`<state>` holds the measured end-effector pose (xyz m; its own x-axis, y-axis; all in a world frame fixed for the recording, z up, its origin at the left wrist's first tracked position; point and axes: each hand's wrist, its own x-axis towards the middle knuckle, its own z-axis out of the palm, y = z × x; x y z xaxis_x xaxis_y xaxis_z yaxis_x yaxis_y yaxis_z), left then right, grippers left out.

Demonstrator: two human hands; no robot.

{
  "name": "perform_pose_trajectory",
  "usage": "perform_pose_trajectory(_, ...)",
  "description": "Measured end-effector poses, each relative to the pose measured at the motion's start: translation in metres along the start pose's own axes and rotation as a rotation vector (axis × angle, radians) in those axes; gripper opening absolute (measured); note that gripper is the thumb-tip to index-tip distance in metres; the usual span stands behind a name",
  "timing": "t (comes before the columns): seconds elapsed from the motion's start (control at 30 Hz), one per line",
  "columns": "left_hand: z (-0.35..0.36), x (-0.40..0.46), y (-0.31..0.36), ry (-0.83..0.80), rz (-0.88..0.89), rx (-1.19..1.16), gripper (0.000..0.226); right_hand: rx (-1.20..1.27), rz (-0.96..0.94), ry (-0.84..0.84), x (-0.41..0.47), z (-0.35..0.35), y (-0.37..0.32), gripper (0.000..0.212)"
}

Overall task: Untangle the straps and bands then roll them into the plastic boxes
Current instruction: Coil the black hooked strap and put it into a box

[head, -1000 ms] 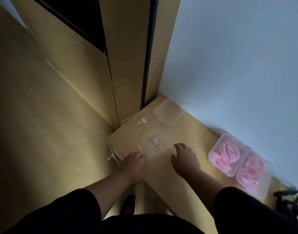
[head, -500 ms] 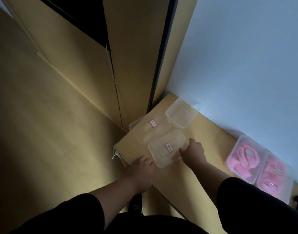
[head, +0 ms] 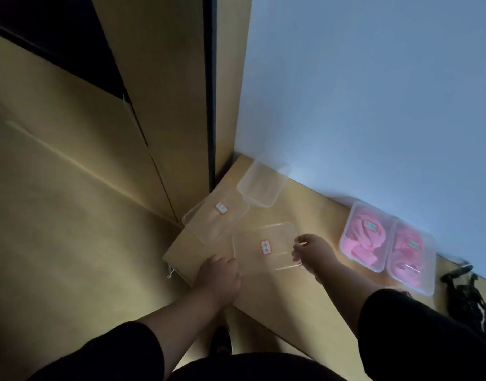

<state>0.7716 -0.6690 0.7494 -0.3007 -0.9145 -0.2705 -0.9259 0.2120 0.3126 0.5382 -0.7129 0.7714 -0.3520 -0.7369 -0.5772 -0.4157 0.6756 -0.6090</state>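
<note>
A clear plastic box with a red-edged label (head: 265,247) sits near the table's front left corner. My right hand (head: 313,253) pinches its right edge. My left hand (head: 221,276) is curled at its near left corner and seems to grip it. Behind it lies a second clear labelled box (head: 218,218), and an open clear box (head: 261,185) stands by the wall. Two closed boxes hold pink bands (head: 365,237) (head: 412,259) to the right. A tangle of black straps (head: 467,295) lies at the far right.
The wooden table (head: 305,303) stands in a corner, with a pale wall (head: 373,105) behind and a tall wooden cabinet (head: 167,105) on the left. A metal hook (head: 170,272) hangs at the table's left corner.
The labelled box has shifted right and toward me, away from the second box, with my right hand on its right edge. My left hand followed to its near left corner.
</note>
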Motion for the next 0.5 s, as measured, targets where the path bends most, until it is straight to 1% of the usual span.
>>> perform_pose_trajectory(0.07,-0.003,0.007,0.007,-0.005,-0.068,-0.092,0.025,0.073,-0.016,0.016,-0.009,-0.007,0.002,0.018)
perform_pose_trajectory(0.13,-0.010,0.013,0.016,-0.001,-0.130,-0.231,0.021,0.130,-0.045,0.039,-0.018,-0.017,0.008,0.016)
perform_pose_trajectory(0.2,-0.019,0.023,0.029,0.015,-0.167,-0.336,0.015,0.177,-0.062,0.060,-0.031,-0.031,0.016,0.013)
perform_pose_trajectory(0.27,-0.029,0.036,0.046,0.030,-0.186,-0.406,0.014,0.231,-0.060,0.090,-0.044,-0.049,0.025,0.011)
perform_pose_trajectory(0.33,-0.036,0.048,0.066,0.026,-0.167,-0.453,0.023,0.292,-0.045,0.120,-0.056,-0.068,0.037,0.011)
perform_pose_trajectory(0.4,-0.038,0.060,0.088,0.007,-0.110,-0.468,0.035,0.354,-0.022,0.147,-0.067,-0.088,0.051,0.014)
perform_pose_trajectory(0.5,-0.033,0.073,0.121,-0.027,0.000,-0.439,0.039,0.431,0.021,0.178,-0.087,-0.114,0.073,0.023)
